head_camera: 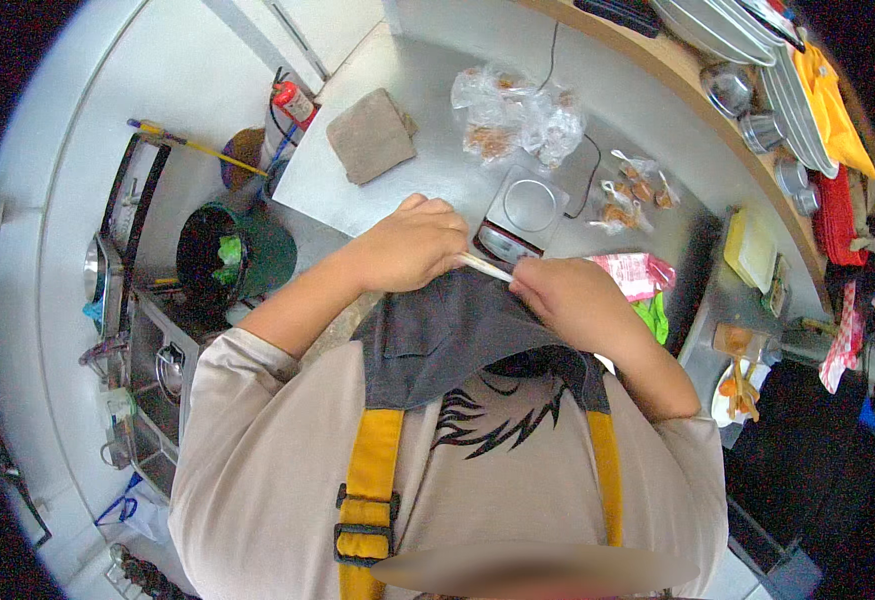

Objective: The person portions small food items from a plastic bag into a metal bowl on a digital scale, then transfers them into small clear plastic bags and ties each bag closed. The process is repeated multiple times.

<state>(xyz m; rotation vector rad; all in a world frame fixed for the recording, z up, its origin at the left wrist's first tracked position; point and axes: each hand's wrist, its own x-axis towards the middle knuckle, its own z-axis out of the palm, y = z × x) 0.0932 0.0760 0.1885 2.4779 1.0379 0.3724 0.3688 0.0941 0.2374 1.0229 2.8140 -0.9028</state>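
My left hand and my right hand each grip an end of a thin, whitish twisted strip, probably plastic, in front of my dark apron. Just beyond the strip sits a digital kitchen scale with a bare round plate. Behind the scale lie clear plastic bags with brown food in them. Smaller knotted bags of brown pieces are to their right. A folded grey-brown cloth rests on the steel table at the left. My fingertips are partly hidden.
A pink and white package and a bright green bag lie right of my right hand. A shelf with trays and metal cups runs along the right. At the left are a green bin, a fire extinguisher and a steel sink.
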